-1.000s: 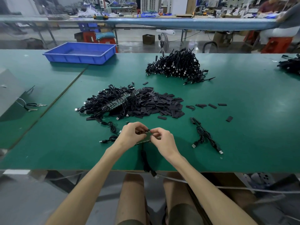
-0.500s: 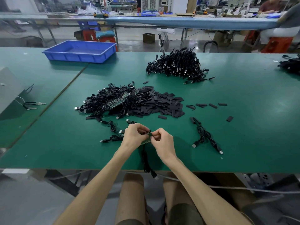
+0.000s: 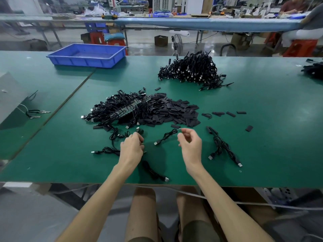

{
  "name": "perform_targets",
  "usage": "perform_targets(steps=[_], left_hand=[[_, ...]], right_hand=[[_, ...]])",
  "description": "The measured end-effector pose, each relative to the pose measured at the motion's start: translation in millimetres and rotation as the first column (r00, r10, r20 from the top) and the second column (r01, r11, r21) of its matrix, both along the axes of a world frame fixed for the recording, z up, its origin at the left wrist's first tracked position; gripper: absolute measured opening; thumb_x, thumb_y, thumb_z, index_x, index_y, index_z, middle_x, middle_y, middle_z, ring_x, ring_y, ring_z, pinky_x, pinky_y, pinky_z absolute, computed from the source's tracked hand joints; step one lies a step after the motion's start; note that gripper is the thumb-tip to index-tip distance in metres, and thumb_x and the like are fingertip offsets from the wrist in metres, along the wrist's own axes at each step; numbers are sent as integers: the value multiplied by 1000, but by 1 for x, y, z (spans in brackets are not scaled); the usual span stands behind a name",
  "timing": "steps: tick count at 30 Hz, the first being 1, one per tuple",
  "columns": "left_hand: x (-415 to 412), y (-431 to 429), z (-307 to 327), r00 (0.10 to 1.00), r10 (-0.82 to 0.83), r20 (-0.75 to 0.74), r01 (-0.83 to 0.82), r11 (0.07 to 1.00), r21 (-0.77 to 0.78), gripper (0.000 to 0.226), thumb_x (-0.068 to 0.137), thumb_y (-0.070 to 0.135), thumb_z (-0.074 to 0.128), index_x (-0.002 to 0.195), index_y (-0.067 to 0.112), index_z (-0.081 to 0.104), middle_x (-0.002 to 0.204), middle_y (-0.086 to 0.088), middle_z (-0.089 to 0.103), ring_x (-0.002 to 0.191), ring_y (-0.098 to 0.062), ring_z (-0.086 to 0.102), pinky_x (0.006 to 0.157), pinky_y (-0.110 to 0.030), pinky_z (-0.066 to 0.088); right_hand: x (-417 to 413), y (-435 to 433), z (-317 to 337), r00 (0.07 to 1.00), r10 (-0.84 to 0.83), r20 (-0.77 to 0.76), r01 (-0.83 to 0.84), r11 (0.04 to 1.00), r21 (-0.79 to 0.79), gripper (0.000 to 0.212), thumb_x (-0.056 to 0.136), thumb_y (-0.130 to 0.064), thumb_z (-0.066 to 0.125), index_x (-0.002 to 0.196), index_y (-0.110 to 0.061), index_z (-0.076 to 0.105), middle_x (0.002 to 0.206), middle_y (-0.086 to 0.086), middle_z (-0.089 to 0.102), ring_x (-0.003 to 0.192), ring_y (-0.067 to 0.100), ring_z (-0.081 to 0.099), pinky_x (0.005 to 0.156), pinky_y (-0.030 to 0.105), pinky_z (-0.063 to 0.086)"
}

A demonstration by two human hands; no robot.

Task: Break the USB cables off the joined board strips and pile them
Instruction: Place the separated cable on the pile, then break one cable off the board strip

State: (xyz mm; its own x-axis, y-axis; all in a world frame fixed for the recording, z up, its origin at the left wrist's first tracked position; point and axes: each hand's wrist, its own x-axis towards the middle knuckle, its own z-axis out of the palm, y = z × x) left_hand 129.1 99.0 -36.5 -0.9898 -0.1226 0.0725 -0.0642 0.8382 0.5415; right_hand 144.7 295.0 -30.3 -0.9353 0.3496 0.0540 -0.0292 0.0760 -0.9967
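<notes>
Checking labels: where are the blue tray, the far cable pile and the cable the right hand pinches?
blue tray (image 3: 83,62): head view, front wall.
far cable pile (image 3: 190,70): head view, heap's middle.
pinched cable (image 3: 167,136): head view, coiled middle.

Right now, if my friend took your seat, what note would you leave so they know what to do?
Right hand: pinches one end of a single USB cable.
Left hand: fingers curled; what they hold is hidden.
Done: a big cable pile at the back of the table; a few loose cables lie to the right of the right hand.
Left: the heap of joined board strips in the middle, cables still attached. Break those off and add everything to the pile.
</notes>
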Motion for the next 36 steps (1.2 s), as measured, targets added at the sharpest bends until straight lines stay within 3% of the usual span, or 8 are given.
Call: perform_targets(steps=[3, 8, 12, 16, 18, 24, 28, 36], left_hand=[[-2, -5, 0, 998, 61, -31, -65, 985, -159, 28, 90, -7, 59, 109, 12, 54, 111, -8, 58, 106, -28, 50, 95, -39, 30], [-7, 5, 4, 993, 61, -98, -87, 953, -291, 42, 82, -14, 54, 115, 10, 55, 125, -13, 44, 117, -32, 38, 107, -45, 23], [-15, 22, 18, 989, -121, -88, 130, 985, 109, 23, 99, 4, 55, 117, 16, 63, 117, -1, 60, 109, -20, 57, 102, -35, 40], [-19, 45, 32, 961, -274, -35, 237, 753, 613, 16, 104, 21, 56, 109, 14, 70, 99, 0, 76, 87, -19, 73, 81, -32, 58], [-19, 54, 35, 945, -325, 30, 198, 644, 739, 26, 106, 30, 51, 108, 14, 71, 96, -1, 77, 82, -21, 75, 73, -33, 60], [-24, 73, 31, 931, -333, 150, 118, 664, 738, 35, 101, 48, 56, 103, 18, 73, 92, 5, 78, 73, -10, 72, 64, -27, 52], [-28, 74, 26, 930, -285, 231, 18, 664, 747, 38, 92, 52, 68, 100, 16, 76, 89, 5, 75, 74, -10, 66, 69, -31, 48], [-34, 65, 6, 910, -338, 242, -58, 475, 878, 22, 83, 12, 82, 102, 11, 71, 86, -1, 68, 69, -12, 62, 61, -23, 43]], right_hand=[[-4, 8, 8, 999, -44, 4, 44, 981, -188, 12, 102, -17, 63, 102, -27, 69, 94, -3, 68, 86, 12, 63, 72, 17, 53], [-8, 22, 14, 998, 50, 25, -29, 845, -534, 10, 105, -12, 57, 110, -15, 65, 114, 8, 74, 114, 20, 69, 112, 36, 45], [-7, 26, 11, 998, 65, 0, -53, 812, -581, 12, 106, -11, 53, 111, -11, 64, 92, 11, 76, 95, 24, 74, 101, 36, 54], [-12, 28, 5, 992, 112, 66, -62, 853, -517, 17, 105, -11, 57, 120, -8, 64, 79, 6, 74, 82, 19, 72, 75, 22, 57], [-15, 28, 1, 986, 137, 97, -71, 863, -501, 16, 104, -11, 58, 118, -9, 65, 79, 4, 75, 83, 19, 72, 75, 24, 57], [-18, 26, -5, 957, 269, 105, -213, 903, -372, 21, 105, -9, 53, 114, -10, 72, 106, 10, 78, 96, 25, 74, 84, 34, 59], [-17, 26, -6, 956, 286, 68, -256, 925, -281, 21, 105, -20, 57, 110, -15, 77, 101, 7, 79, 81, 17, 71, 82, 30, 57], [-17, 29, -21, 940, 328, 91, -285, 904, -318, 31, 99, -17, 68, 129, -20, 61, 91, 1, 76, 77, 11, 67, 84, 26, 56]])
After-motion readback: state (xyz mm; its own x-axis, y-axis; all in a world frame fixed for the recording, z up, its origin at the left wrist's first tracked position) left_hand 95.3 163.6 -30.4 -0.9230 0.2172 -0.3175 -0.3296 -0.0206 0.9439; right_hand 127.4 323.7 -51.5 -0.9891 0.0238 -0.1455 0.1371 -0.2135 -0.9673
